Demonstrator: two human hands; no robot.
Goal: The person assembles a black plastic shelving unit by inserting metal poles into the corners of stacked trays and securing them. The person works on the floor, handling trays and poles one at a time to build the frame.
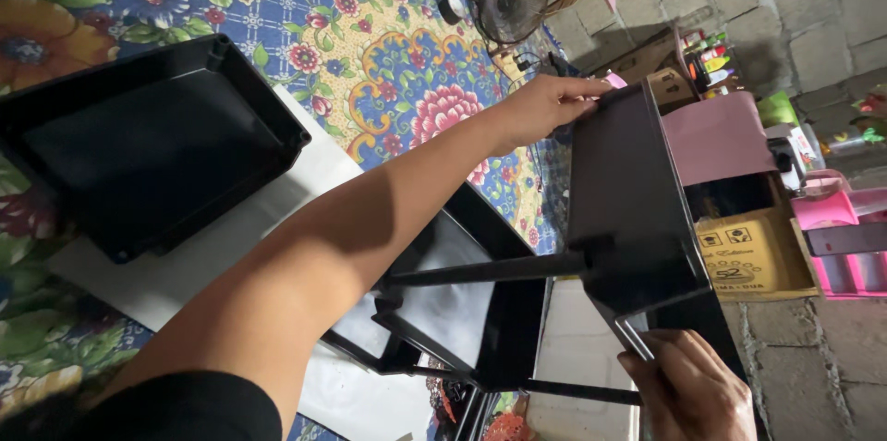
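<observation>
Head view, left to right: a black plastic tray (152,141) lies open side up on a white sheet (212,247) spread over a floral mat (370,44), well apart from both hands. Below centre, a second black tray (480,312) sits on thin black rods (490,270), part of a shelf frame. Left hand (545,107) reaches across on an outstretched arm, fingers curled over the far top edge of a dark upright tray panel (628,192), gripping it. Right hand (688,390) sits at the bottom edge of frame, fingers closed around the near lower corner of that same panel by a metal rod end; can't tell how tight. Panel's long axis runs away from the person, tilted up, one hand at each end; right hand is nearer the rod joint. Further right: cardboard box (753,256), pink shelf units (845,229), small fan (510,2) up top, all clear of the hands.
</observation>
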